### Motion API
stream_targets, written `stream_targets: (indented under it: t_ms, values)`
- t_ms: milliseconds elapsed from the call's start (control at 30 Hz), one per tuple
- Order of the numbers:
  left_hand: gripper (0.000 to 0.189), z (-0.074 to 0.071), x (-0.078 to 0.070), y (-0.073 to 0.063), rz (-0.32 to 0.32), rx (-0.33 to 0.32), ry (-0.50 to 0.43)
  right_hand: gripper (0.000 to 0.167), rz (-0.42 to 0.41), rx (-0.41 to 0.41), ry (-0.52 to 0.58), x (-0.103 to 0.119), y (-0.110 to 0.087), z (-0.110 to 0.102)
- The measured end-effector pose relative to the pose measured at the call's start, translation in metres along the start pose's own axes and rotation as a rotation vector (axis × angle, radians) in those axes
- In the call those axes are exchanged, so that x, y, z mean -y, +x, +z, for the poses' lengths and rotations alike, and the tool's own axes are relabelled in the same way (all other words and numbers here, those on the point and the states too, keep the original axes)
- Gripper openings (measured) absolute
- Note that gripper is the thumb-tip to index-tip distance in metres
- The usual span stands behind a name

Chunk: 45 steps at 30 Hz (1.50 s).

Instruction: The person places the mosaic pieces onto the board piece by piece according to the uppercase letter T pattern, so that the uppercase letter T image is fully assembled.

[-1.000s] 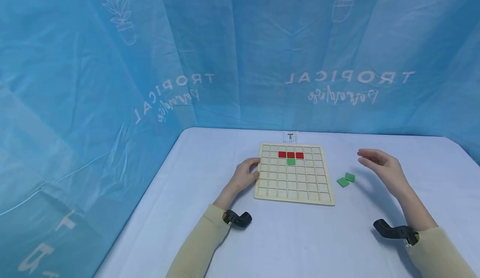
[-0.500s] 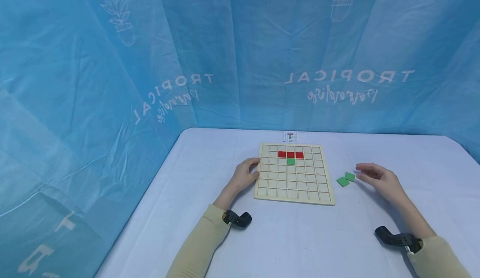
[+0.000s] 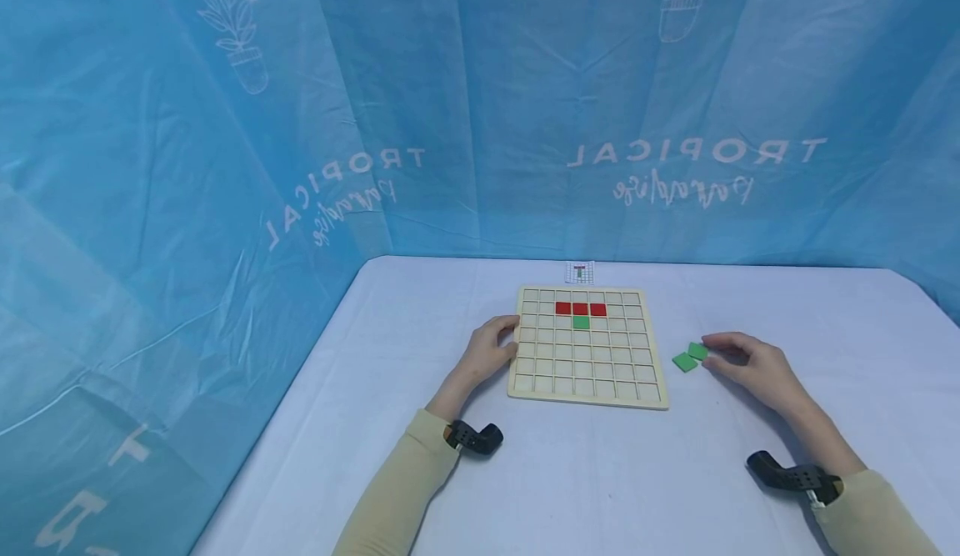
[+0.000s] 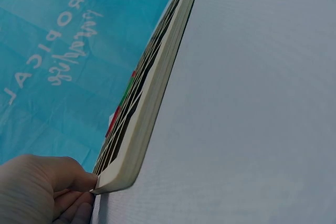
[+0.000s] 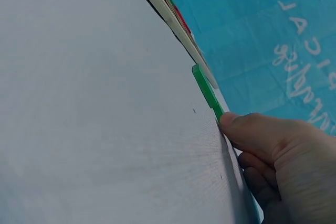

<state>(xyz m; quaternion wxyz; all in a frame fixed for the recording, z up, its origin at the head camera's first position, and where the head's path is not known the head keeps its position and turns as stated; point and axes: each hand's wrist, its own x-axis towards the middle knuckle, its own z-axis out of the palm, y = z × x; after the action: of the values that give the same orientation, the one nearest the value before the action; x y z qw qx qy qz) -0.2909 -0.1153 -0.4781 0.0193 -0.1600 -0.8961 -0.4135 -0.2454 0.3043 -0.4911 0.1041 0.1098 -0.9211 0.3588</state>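
Note:
A pale wooden grid board (image 3: pixel 585 364) lies flat on the table, with three red tiles (image 3: pixel 581 309) in a row and one green tile (image 3: pixel 581 323) under the middle one. My left hand (image 3: pixel 486 352) holds the board's left edge, its thumb against the rim in the left wrist view. Right of the board, two loose green tiles lie together. My right hand (image 3: pixel 753 366) pinches the farther green tile (image 3: pixel 697 351) between thumb and forefinger; the nearer green tile (image 3: pixel 684 362) lies beside it. In the right wrist view the thumb (image 5: pixel 236 124) covers one end of the pinched tile.
A small printed card (image 3: pixel 580 272) with a T-shaped pattern lies behind the board. White cloth (image 3: pixel 600 473) covers the table. Blue curtains (image 3: pixel 525 122) hang behind it and on the left. A black wrist mount (image 3: pixel 795 477) juts from the right cuff.
My right hand has come down and left to the loose green tiles, and its thumb and forefinger have closed on the farther one. The left hand has stayed at the board's edge.

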Motion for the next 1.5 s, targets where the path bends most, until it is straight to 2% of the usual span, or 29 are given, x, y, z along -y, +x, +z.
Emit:
stream_targets:
  t_ms: [267,433,633,800,933,1033,1200,1267,1333,1433,1500]
  values:
    - [0.048,-0.001,-0.001,-0.002,-0.008,-0.004,0.003,0.033,-0.036,-0.030,-0.028,0.003,0.001,0.004]
    - [0.049,-0.001,-0.001,-0.002,-0.013,0.000,0.008,0.038,0.007,-0.039,0.017,0.009,0.003,-0.007]
    - [0.048,0.000,-0.002,0.000,-0.011,0.008,0.011,0.043,0.037,-0.066,0.064,0.027,0.013,-0.030]
    - [0.048,-0.001,-0.002,-0.001,-0.014,0.006,0.003,0.047,0.045,-0.089,0.072,0.048,0.031,-0.034]
    - [0.048,-0.001,-0.001,-0.002,-0.014,0.005,0.002,0.050,0.043,-0.091,0.142,0.065,0.045,-0.026]
    - [0.048,0.000,-0.001,-0.002,-0.011,0.004,-0.001,0.050,0.012,-0.081,0.206,0.074,0.054,-0.013]
    - [0.048,0.000,0.000,-0.002,-0.011,0.006,0.003,0.042,-0.071,-0.056,0.271,0.063,0.075,0.022]
    - [0.048,-0.001,0.000,-0.002,-0.012,0.005,0.004,0.040,-0.096,-0.048,0.296,0.069,0.080,0.032]
    - [0.048,-0.001,-0.001,-0.002,-0.010,0.005,0.006,0.041,-0.117,-0.036,0.324,0.082,0.082,0.036]
    - [0.048,-0.001,-0.001,-0.001,-0.013,0.008,0.010,0.042,-0.091,-0.026,0.345,0.108,0.079,0.039]
    - [0.048,-0.002,-0.002,-0.001,-0.012,0.008,0.013,0.041,-0.080,-0.014,0.350,0.113,0.080,0.044]
